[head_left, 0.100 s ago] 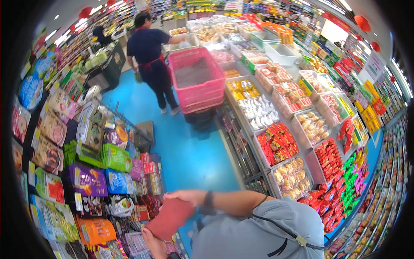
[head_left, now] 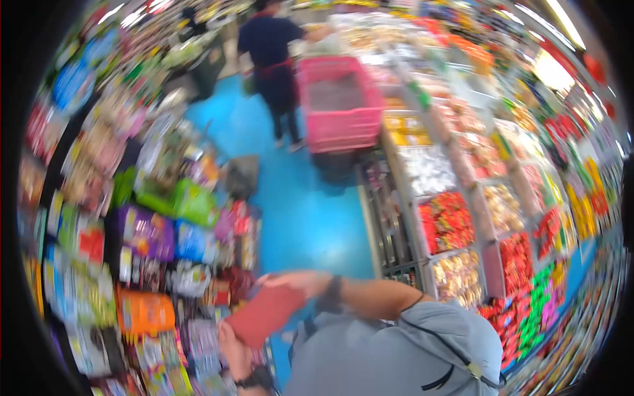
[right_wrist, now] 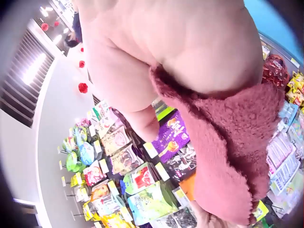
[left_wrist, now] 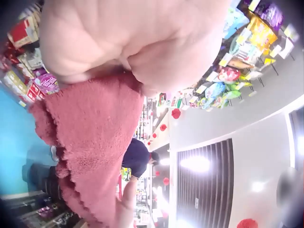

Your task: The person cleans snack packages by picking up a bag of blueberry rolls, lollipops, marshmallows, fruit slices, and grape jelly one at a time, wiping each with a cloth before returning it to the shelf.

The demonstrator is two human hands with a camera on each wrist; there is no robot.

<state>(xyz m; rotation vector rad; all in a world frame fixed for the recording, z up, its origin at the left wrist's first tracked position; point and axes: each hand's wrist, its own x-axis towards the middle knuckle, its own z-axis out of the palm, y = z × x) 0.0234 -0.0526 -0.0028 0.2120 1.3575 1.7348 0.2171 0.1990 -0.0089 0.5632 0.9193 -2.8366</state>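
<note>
A dusty-red fuzzy cloth (head_left: pixel 269 314) is spread between both hands in front of the grey shirt. My left hand (head_left: pixel 232 348), lower in the head view, grips its near end; a dark band circles that wrist. The far upper edge is held by my right hand (head_left: pixel 300 284). In the left wrist view the cloth (left_wrist: pixel 97 123) hangs out of the curled left hand (left_wrist: pixel 137 38), with fingers of the other hand at its lower end. The right wrist view has the cloth (right_wrist: pixel 228 137) pinched under the right hand (right_wrist: pixel 175 42), its folds hanging down.
Packaged snacks (head_left: pixel 146 231) hang on racks close at the left. A pink crate (head_left: pixel 340 125) stands in the blue aisle (head_left: pixel 304 228), beside a person in dark clothes (head_left: pixel 272 59). Bins of wrapped sweets (head_left: pixel 446 221) line the right.
The head view has tilted and blurred, so the aisle, crate and person sit further right and higher. More of the left wrist shows. Both hands still hold the cloth.
</note>
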